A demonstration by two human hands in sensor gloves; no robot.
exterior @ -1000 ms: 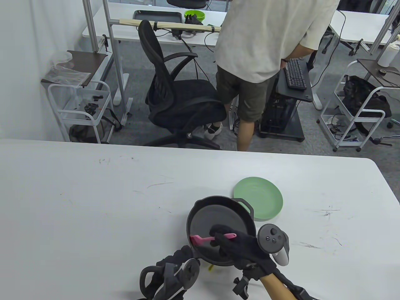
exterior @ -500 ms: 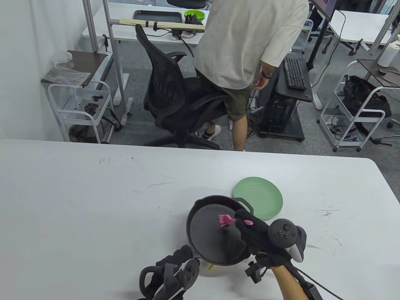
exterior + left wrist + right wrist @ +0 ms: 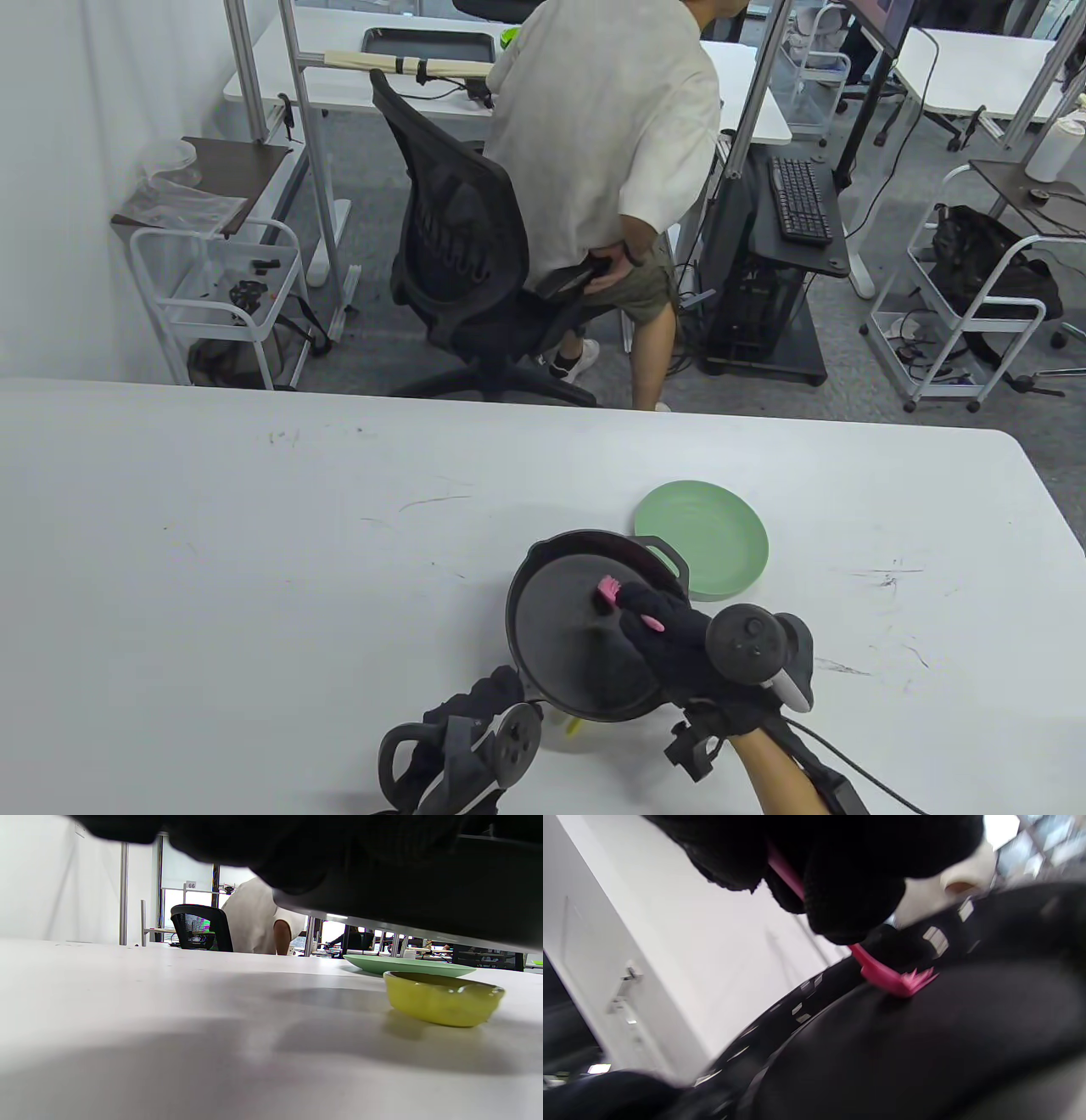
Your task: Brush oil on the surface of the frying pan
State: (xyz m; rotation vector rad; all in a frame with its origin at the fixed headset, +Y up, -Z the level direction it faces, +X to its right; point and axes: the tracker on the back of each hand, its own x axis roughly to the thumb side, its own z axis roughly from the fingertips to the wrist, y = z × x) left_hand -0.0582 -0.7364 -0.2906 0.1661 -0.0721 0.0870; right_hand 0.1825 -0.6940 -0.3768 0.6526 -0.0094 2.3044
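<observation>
A black frying pan (image 3: pixel 564 645) is held above the table near the front edge. My right hand (image 3: pixel 670 632) grips a pink silicone brush (image 3: pixel 609 592) whose bristles touch the pan's inner surface toward its far side; the brush also shows in the right wrist view (image 3: pixel 895 980) against the pan (image 3: pixel 925 1048). My left hand (image 3: pixel 475 705) is at the pan's near left rim where the handle is; the grip itself is hidden. A small yellow oil dish (image 3: pixel 441 997) stands on the table under the pan, just visible in the table view (image 3: pixel 573 724).
A green plate (image 3: pixel 708 535) lies on the table just behind and right of the pan; it also shows in the left wrist view (image 3: pixel 407 964). Beyond the table's far edge a person sits down on an office chair (image 3: pixel 462 246).
My right hand swept the brush from the pan's near left side across to its far side. The pan stayed put. The person in the background sat down on the chair.
</observation>
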